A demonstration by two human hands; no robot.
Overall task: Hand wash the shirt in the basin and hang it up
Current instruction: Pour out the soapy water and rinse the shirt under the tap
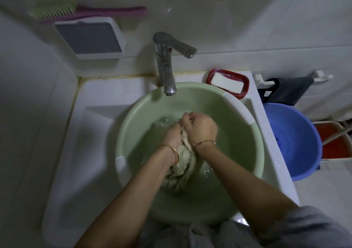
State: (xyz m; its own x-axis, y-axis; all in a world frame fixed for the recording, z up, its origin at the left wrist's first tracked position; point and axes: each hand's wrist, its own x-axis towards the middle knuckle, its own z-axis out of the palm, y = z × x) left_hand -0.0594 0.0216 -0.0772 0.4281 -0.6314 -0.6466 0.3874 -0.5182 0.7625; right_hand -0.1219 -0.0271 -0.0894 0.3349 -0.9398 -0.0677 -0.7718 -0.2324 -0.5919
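Note:
A pale green basin [133, 125] sits in the white sink and holds shallow water. A wet, whitish shirt [183, 164] lies bunched in it, between my wrists. My left hand [172, 134] is closed on the upper part of the cloth, a gold bangle on its wrist. My right hand [200, 126] is a fist gripping the same bunch from the right, knuckles up, a thin bracelet at the wrist. Both hands press together just above the water. Part of the shirt is hidden under my forearms.
A chrome tap [165, 63] overhangs the basin's far rim. A white soap bar in a red dish [227, 83] sits at the back right. A blue bucket [297, 139] stands right of the sink, a dark cloth [287, 90] on a rail above it. A brush [57, 9] hangs on the wall.

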